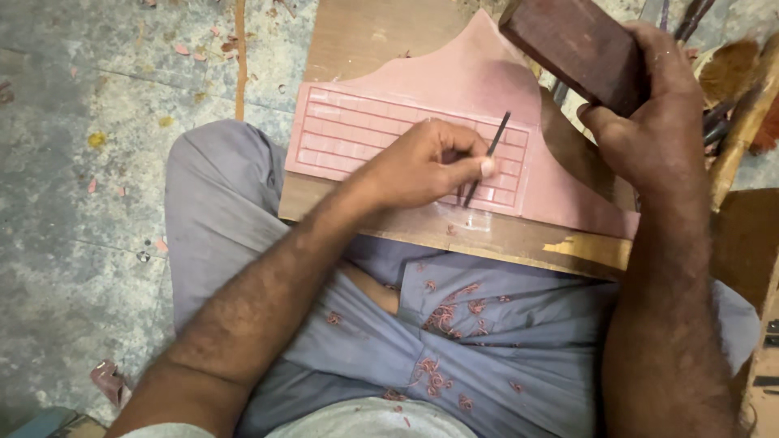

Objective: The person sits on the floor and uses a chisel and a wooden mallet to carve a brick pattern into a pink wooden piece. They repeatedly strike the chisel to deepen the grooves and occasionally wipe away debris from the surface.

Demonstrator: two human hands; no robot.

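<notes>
On the brown wooden board (487,239) across the lap, the left hand (422,166) is pinching a thin dark metal chisel (485,158) against the pink grid-carved arched panel (487,89), while the right hand (649,113), clamped around a dark reddish wooden block (576,45), is poised above, judged mid-carving; next calls for a square strike.

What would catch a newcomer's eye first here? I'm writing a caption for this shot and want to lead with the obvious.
The pink carved panel with its grid of small rectangles lies on a wooden board across the person's lap, at upper centre. The left hand pinches a thin dark chisel against the grid, while the right hand raises a dark wooden block at upper right. Pink shavings speckle the grey-blue clothing below.
</notes>
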